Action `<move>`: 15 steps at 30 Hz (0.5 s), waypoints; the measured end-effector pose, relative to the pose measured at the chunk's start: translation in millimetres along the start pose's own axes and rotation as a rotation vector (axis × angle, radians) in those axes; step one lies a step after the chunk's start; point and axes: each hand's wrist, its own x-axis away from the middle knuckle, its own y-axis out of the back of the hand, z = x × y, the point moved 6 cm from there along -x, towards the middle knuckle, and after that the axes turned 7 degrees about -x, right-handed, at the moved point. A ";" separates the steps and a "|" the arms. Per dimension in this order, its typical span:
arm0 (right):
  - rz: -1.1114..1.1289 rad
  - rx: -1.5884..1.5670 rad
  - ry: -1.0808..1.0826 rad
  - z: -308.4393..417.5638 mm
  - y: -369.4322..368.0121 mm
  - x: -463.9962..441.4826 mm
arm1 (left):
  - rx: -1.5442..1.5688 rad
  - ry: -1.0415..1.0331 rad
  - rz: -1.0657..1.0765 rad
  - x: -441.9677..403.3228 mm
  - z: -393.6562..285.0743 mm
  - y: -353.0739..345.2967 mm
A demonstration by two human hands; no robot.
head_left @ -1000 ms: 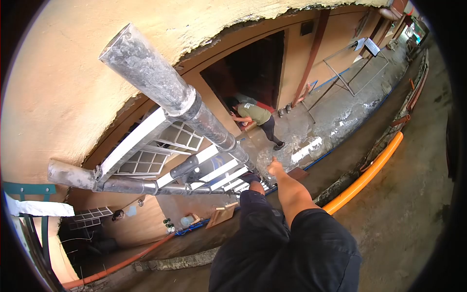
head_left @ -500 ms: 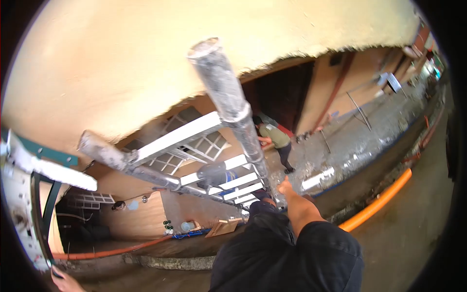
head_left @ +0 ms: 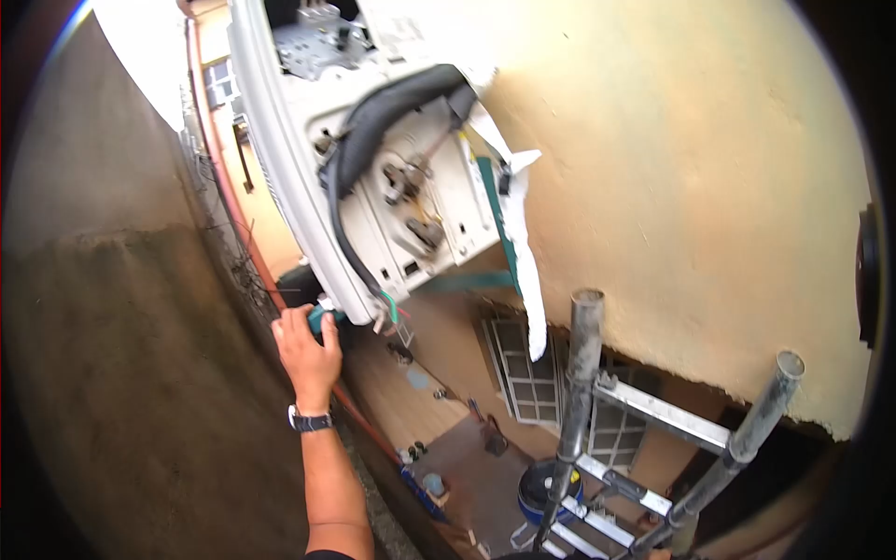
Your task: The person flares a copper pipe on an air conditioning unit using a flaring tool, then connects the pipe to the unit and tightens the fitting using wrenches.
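Observation:
My left hand [head_left: 308, 355], with a watch [head_left: 309, 420] on its wrist, is closed around the end of a green metal bracket [head_left: 324, 318] under an air conditioner's outdoor unit [head_left: 439, 210]. The unit's side is exposed, showing valves [head_left: 422, 231], a thick black insulated pipe [head_left: 373, 121] and loose wires [head_left: 388, 306] at the lower corner. White-wrapped piping [head_left: 530, 280] hangs beside it along the wall. My right hand cannot be made out in view.
A metal ladder [head_left: 665, 411] with tubular rails rises at the lower right against the cream wall [head_left: 691, 187]. Far below lie the ground, a blue-and-black round container [head_left: 549, 490] and window grilles [head_left: 532, 369]. A dark concrete wall [head_left: 112, 327] stands close on the left.
My view has swung left and up from my legs and the ladder to the outdoor unit. The ladder now appears lower right; my left hand and forearm show more fully, still at the bracket.

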 end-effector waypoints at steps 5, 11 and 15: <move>0.012 -0.109 -0.147 41.9 -9.4 -14.2 | 0.017 0.030 -0.018 -0.7 -2.4 3.8; 0.052 -0.100 -0.140 70.2 -22.8 -24.7 | 0.049 0.022 0.026 0.5 -1.1 3.8; 0.073 -0.092 -0.138 83.5 -27.3 -24.7 | 0.131 0.090 0.083 -0.2 4.2 4.1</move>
